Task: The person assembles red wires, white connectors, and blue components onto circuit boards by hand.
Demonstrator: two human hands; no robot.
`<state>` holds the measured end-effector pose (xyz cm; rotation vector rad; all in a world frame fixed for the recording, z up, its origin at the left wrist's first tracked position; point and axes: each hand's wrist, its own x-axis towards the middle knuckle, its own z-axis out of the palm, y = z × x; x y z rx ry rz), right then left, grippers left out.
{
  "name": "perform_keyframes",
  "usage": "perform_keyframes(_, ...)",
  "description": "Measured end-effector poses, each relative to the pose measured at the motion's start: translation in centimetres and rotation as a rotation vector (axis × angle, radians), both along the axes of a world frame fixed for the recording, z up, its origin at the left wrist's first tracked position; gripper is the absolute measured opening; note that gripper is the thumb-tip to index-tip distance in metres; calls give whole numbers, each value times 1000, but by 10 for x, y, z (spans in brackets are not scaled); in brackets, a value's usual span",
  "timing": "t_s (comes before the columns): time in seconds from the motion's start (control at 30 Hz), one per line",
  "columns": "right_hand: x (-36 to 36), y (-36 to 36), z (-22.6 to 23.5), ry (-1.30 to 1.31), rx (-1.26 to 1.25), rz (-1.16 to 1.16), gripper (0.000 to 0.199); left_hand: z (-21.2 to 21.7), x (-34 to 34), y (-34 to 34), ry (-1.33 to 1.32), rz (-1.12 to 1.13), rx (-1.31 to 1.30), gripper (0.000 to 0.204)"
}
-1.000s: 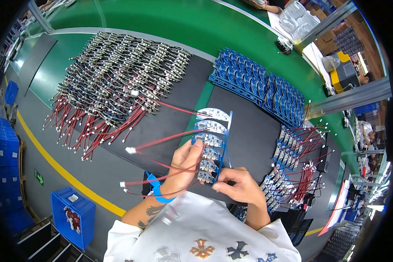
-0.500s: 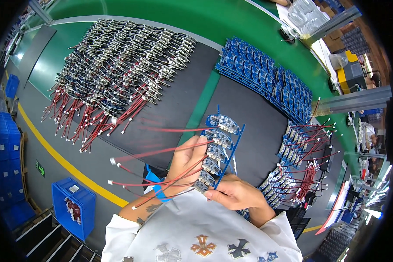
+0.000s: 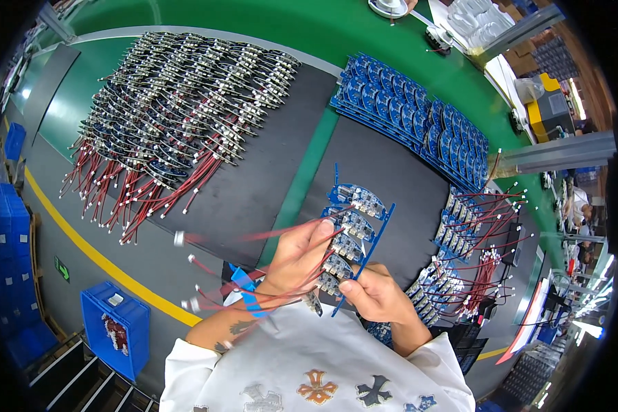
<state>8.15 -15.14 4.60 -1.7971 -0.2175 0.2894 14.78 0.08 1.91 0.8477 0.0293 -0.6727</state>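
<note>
Just in front of my chest, my left hand (image 3: pixel 294 259) pinches the left side of a blue circuit board panel (image 3: pixel 348 245) made of several small curved boards. Red wires (image 3: pixel 247 235) with white plugs trail leftward from it, some of them blurred. My right hand (image 3: pixel 379 296) grips the panel's lower right, thumb on top, by the long blue edge strip (image 3: pixel 380 237). At the bottom, one small board (image 3: pixel 314 303) hangs tilted, out of line with the others. A blue band (image 3: pixel 246 288) is round my left wrist.
Many wired boards (image 3: pixel 185 103) cover the left of the black mat (image 3: pixel 247 178). Blue panels (image 3: pixel 412 117) are stacked at the far right. Nearer, more wired panels (image 3: pixel 453 233) line the right side. A blue bin (image 3: pixel 120 329) stands on the floor at lower left.
The panel has shifted slightly right. Its lowest board has tilted away from the row and the edge strip. My right hand has moved slightly up along the strip; the wires have swung.
</note>
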Motion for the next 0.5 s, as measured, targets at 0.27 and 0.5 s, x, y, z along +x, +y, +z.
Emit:
perform_keyframes(0.27,-2,-4,-11,-110,102,10,19,-4,1,0,-8,-89,76,30)
perform_keyframes(0.5,-3,-8,-11,-123,-21,-182,27,-8,-5,-1,-135,-110,193,26)
